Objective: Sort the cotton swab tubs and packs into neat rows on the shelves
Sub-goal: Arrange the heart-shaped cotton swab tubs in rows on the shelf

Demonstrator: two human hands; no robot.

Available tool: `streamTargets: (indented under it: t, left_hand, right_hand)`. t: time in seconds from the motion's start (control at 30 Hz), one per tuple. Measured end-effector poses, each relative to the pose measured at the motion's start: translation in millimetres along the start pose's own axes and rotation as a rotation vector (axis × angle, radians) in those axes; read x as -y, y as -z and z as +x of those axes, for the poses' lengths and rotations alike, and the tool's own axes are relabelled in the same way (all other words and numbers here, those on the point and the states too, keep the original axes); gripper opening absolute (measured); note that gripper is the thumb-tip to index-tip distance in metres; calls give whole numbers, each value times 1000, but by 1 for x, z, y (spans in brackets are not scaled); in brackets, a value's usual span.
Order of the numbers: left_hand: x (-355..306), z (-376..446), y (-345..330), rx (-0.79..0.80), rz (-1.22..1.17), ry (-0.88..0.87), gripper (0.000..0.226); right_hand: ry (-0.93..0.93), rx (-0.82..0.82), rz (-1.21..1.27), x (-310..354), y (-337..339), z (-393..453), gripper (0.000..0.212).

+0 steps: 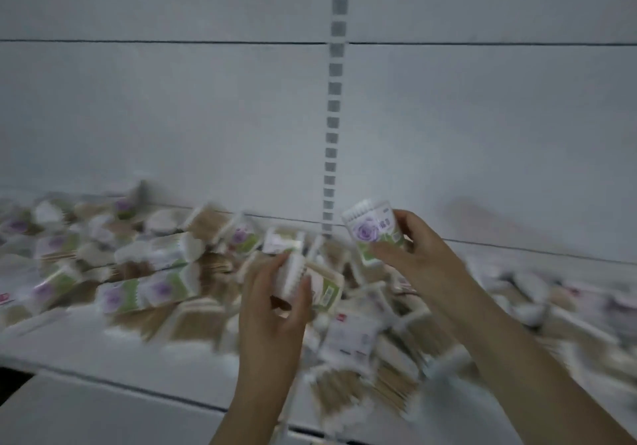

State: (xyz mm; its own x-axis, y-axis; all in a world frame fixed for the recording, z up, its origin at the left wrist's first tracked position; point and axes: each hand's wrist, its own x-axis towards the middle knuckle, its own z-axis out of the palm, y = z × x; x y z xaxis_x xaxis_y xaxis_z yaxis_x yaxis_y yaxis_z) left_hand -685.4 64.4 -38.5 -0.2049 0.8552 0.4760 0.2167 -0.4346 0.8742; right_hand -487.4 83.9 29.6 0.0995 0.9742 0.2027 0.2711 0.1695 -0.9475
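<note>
Left hand (275, 293) grips a ribbed white tub (291, 274); right hand (417, 255) holds a round rose-labelled tub (374, 229).

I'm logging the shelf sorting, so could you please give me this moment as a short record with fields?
setting: white shelf with slotted upright
left hand: grips a white tub
right hand: holds up a rose-labelled tub
pile: packs and tubs jumbled, not in rows
image: motion blur, labels unreadable
progress: sorting barely begun
</note>
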Motion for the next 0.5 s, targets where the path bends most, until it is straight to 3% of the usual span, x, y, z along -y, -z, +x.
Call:
streamTargets:
  t: [0.2, 0.5]
  left_hand:
    - [-50, -37, -113, 214, -151, -74, 25]
    - [-136, -155, -309, 583, -203, -178, 28]
  right_hand:
    - [-4, -243, 62, -16, 126, -57, 47]
    - [4, -543, 52, -48, 359, -163, 50]
